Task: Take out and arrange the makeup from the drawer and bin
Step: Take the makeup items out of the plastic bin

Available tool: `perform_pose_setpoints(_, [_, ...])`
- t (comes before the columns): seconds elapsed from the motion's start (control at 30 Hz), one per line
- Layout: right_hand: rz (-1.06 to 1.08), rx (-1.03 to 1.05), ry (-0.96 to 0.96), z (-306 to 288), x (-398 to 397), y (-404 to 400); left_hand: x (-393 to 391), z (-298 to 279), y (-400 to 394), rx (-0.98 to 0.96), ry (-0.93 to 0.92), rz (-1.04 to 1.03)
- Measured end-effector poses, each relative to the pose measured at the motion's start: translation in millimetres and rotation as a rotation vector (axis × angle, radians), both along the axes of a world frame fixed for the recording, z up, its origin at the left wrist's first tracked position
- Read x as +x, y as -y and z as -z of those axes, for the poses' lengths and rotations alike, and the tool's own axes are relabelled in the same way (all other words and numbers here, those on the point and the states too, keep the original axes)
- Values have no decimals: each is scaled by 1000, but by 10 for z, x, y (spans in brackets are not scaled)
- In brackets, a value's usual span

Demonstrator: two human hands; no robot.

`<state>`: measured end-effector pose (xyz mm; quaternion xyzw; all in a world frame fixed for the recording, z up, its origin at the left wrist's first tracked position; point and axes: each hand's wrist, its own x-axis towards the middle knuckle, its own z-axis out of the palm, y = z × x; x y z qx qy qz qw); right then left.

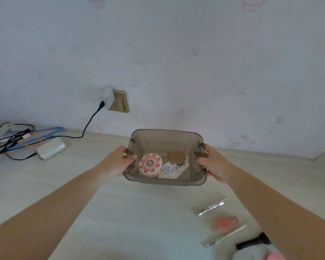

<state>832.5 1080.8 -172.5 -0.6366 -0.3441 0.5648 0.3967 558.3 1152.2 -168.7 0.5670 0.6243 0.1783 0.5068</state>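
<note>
Nearest, a black tube [252,242] lies on the pale wooden table [139,212]. Beyond it both hands hold a translucent grey plastic bin [165,182] above the tabletop: left hand [118,162] and right hand [214,164] curl over opposite rims. Inside sit a round pink-and-white compact [150,165] and a brown oval case [176,157].

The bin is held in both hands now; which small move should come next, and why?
Probably set the bin down on the table. The left hand and right hand both grip its sides, so neither is free to lift out the pink round case, the brown compact or the illustrated flat case inside.
</note>
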Motion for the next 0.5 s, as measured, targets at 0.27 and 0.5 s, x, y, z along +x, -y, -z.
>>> perform_pose_setpoints(0.27, [-31,-55,53,267,-529,-407,-580,313,-273,-24,-81,30])
perform_pose_setpoints(0.5, [-49,-70,199,253,-618,-538,-651,426,-420,3,-187,120])
